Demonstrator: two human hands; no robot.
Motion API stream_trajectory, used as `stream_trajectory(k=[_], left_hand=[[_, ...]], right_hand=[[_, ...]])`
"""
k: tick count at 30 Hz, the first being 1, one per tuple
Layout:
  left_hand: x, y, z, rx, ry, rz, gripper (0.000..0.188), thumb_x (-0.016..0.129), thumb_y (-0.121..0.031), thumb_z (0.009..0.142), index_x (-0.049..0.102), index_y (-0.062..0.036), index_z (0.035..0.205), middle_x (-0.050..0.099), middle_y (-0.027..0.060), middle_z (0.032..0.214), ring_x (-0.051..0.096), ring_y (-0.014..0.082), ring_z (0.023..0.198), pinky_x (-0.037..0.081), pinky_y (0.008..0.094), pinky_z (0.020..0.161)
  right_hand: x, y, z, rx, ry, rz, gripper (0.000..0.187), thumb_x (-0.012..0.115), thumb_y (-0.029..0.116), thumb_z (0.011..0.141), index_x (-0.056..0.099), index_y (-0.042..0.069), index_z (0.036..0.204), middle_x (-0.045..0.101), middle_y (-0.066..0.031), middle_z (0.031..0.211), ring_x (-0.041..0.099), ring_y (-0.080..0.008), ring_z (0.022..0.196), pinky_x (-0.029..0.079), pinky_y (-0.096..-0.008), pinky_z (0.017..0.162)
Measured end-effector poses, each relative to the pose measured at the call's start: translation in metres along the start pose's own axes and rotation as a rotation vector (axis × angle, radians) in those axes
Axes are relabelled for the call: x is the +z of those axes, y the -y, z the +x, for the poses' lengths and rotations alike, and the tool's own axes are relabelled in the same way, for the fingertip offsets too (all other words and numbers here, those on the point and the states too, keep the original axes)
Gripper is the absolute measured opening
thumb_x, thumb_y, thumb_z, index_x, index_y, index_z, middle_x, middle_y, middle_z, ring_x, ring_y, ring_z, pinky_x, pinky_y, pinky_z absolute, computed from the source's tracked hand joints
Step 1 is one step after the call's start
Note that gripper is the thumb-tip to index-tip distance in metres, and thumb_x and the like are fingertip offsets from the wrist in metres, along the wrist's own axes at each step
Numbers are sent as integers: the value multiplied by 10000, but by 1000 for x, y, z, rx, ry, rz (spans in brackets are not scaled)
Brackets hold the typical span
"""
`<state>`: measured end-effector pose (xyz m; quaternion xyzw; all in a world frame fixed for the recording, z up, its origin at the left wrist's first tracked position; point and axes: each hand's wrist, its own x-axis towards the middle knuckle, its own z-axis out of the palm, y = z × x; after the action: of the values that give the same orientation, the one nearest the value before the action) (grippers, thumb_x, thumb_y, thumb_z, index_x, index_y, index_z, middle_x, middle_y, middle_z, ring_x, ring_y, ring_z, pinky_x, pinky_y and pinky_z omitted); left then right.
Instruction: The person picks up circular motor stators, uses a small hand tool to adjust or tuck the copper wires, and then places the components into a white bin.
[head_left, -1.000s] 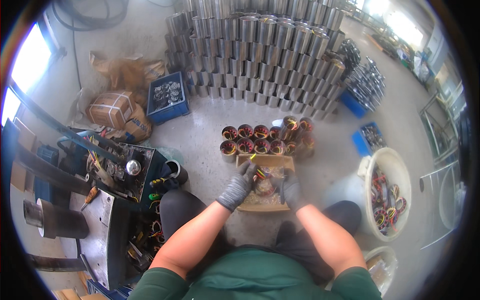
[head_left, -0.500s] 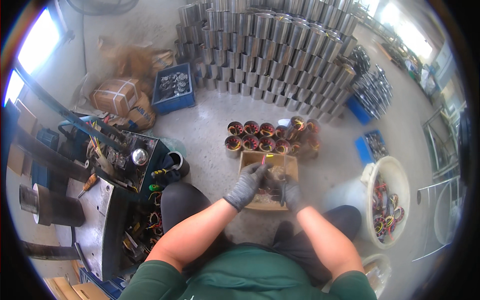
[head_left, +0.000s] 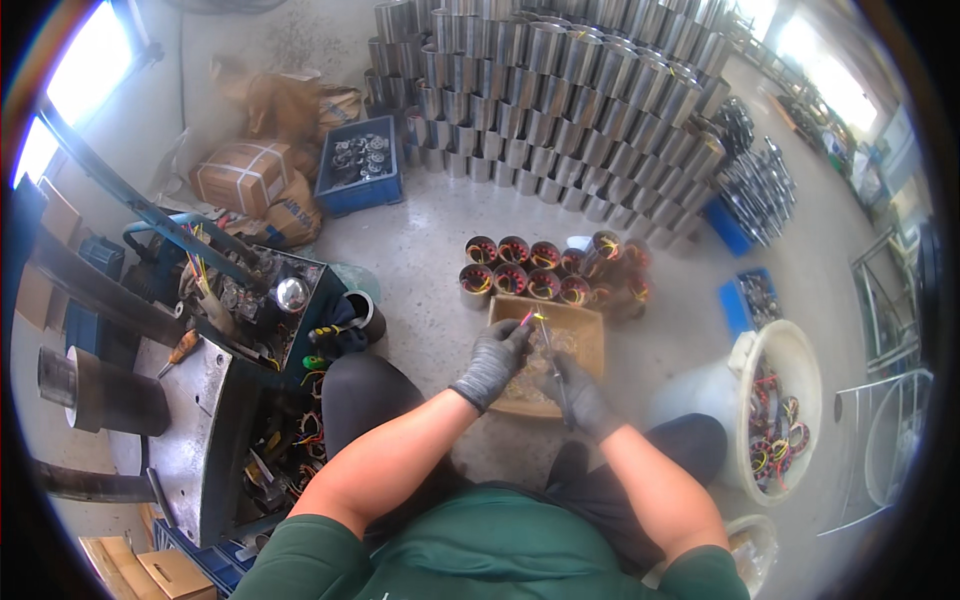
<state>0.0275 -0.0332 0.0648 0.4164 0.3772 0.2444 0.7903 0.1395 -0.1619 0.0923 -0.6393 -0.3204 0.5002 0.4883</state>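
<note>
My left hand (head_left: 497,362), in a grey glove, is pinched shut on thin coloured wires (head_left: 527,318), pink and yellow ends sticking up past the fingertips. Gripped in my gloved right hand (head_left: 585,395) is a long, slim metal tool (head_left: 547,342), its exact kind not clear. Its thin tip reaches up beside the yellow wire end; whether they touch I cannot tell. Both hands are over a shallow cardboard box (head_left: 594,352) with pale scraps in it. Just beyond the box stand several metal cylinders (head_left: 476,291) with red-and-yellow wired windings inside.
A white tub (head_left: 742,400) of wound stators is on the right. At left stands a machine with a metal plate (head_left: 190,420). Stacked steel tubes (head_left: 540,120) rise at the back, with a blue crate (head_left: 360,190) of metal parts and a strapped carton (head_left: 240,177) beside them.
The tool in my right hand has tilted, its tip swinging left toward the wires. More of the box's inside shows between my hands. The whole view has shifted slightly.
</note>
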Motion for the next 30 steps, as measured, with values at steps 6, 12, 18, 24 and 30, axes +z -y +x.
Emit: stream_trajectory(k=[6,12,18,24,30], left_hand=[[3,3,-3,-43,51,90,197,568,-194,966,634,-24,1041,609,19,718,543,93,566,452,234,505],[-2,6,-3,-21,127,-54,200,569,-226,966,639,-40,990,613,7,721,549,90,584,457,232,538],[-5,5,-3,-10,138,-109,182,577,-233,962,626,-59,989,615,4,719,568,92,597,464,231,549],[-5,11,3,-2,39,-41,179,591,-218,955,616,-46,998,599,3,722,536,89,586,440,232,533],[-10,23,11,20,-9,-10,182,593,-224,954,614,-47,996,600,14,729,543,99,603,454,239,542]], right_hand=[[-7,7,1,119,77,324,224,645,235,922,538,74,1034,556,-6,686,528,-89,541,445,-235,465],[-12,11,1,206,104,341,236,586,295,944,538,72,1002,520,-7,575,483,-120,405,410,-260,378],[-2,19,-12,440,84,594,243,580,323,943,557,85,986,482,12,555,425,-123,394,366,-260,385],[-18,2,-12,505,267,764,347,586,435,936,566,98,1013,440,33,562,375,-102,426,337,-267,417],[-4,-5,-11,443,279,890,435,565,498,927,570,82,1054,546,-33,644,516,-185,533,454,-361,535]])
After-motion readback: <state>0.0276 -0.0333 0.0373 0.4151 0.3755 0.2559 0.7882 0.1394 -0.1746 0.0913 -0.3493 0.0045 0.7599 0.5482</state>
